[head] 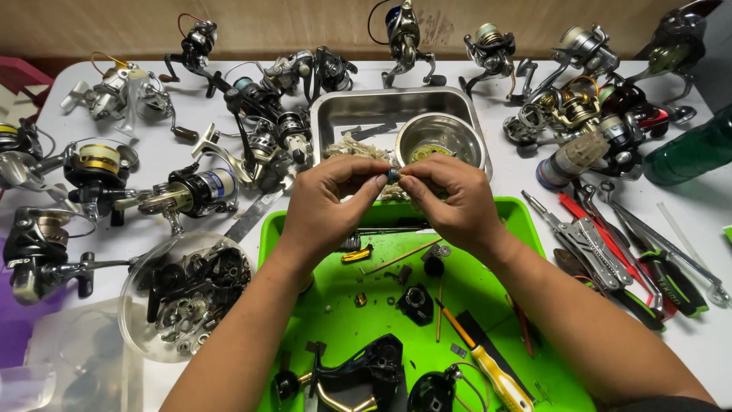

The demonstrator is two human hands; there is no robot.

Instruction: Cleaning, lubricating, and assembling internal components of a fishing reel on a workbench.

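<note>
Both hands meet above the green tray's [511, 217] far edge. Left hand [328, 202] and right hand [450, 198] pinch a small bluish part [393, 176] between closed fingertips, holding it over the tray so loose pieces drop inside.

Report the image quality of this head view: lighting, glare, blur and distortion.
Head view: even, soft lighting with only faint shadows under the left hand and right hand; bright glare on the steel tray and metal bowl; the small part pinched between the fingertips is too tiny to resolve; wide-angle distortion bends the table edge and stretches the forearms at the bottom corners.
</note>
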